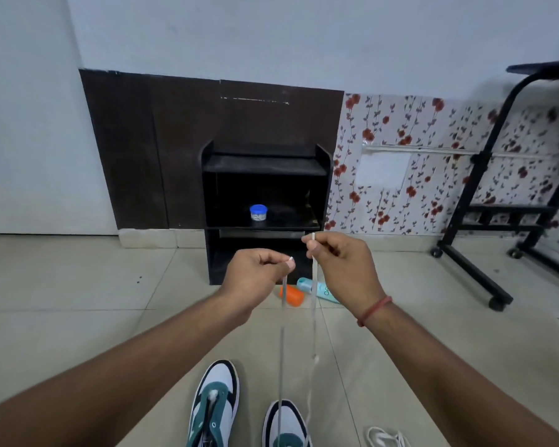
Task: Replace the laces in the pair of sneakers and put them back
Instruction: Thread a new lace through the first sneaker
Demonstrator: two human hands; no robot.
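Note:
Two white, green and black sneakers stand on the floor tiles at the bottom: the left sneaker [214, 408] and the right sneaker [286, 425], partly cut off by the frame edge. A white lace [281, 346] runs up from the right sneaker in two taut strands. My left hand [255, 274] pinches the tip of the left strand. My right hand [344, 266] pinches the other strand just below its tip, slightly higher. Both hands are raised in front of the shelf. Another white lace [386, 438] lies loose on the floor at the bottom right.
A low black shelf unit [265, 166] stands against the wall, with a blue-lidded jar [258, 212] inside. An orange container [291, 295] and a teal bottle [323, 290] lie on the floor before it. A black wheeled stand [484, 221] is at the right.

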